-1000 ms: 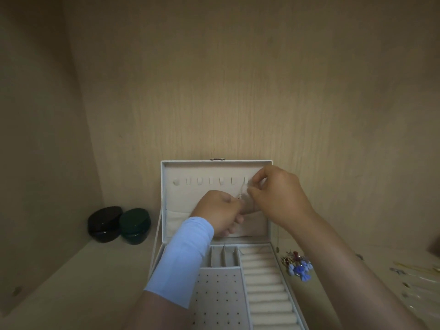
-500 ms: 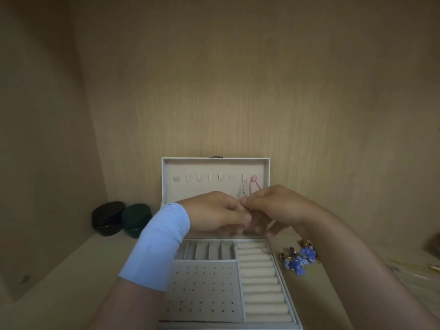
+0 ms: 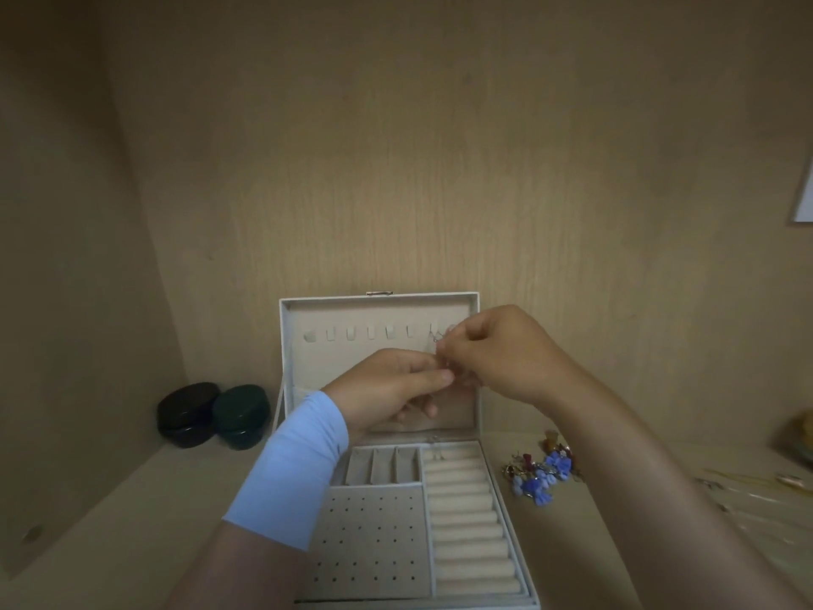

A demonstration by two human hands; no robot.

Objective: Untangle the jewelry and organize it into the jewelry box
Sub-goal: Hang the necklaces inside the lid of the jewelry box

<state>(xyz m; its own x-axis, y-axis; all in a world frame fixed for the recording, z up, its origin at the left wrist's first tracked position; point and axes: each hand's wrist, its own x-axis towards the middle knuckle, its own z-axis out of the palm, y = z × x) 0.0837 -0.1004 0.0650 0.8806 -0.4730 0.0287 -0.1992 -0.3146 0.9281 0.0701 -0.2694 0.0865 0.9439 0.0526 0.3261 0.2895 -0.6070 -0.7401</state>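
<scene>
Head view.
A: Which step?
B: Hanging, I think. The left hand (image 3: 389,387) and right hand (image 3: 506,354) pinch a chain (image 3: 434,343) by the box lid (image 3: 378,311). Next, loop it gently on a hook (image 3: 411,331).

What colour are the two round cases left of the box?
Left case black, right case dark green; head view shows both.

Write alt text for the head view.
The left hand and right hand pinch a thin piece of jewelry before the upright lid of the open jewelry box. A tangled jewelry pile lies right of the box; a black case and a green case sit left.
</scene>
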